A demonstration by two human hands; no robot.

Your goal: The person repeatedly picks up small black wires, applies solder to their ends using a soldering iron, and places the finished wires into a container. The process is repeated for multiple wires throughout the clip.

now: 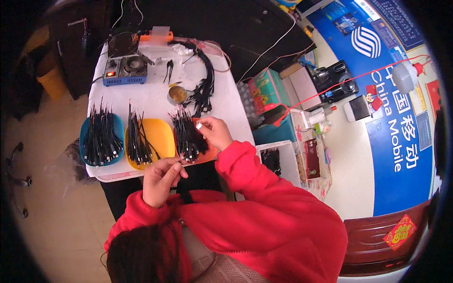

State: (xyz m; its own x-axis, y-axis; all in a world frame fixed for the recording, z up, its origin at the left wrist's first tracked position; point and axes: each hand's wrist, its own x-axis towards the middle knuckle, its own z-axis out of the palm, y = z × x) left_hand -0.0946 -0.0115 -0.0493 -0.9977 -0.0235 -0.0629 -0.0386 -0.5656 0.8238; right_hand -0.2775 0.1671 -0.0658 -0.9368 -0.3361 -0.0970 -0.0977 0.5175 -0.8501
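My left hand (163,179) is closed in a pinch at the table's near edge, just below the orange-red tray (211,153). Thin reddish wire ends (181,156) stick up from its fingertips; the rest of that cable is hidden. Over the right side of the same tray, my right hand (216,134) pinches a small white piece (198,126), too small to name surely. Black cables (187,137) with metal plugs fill this tray. More black cables lie in the yellow tray (163,134) and the teal tray (88,155) to the left.
At the back left stands a blue heating device (123,78) with a lit switch. A small round tin (177,95) and a bundle of black cables (204,87) lie beyond the trays. Right of the table are a white box (290,175), a green box (269,92) and a red cord (325,85).
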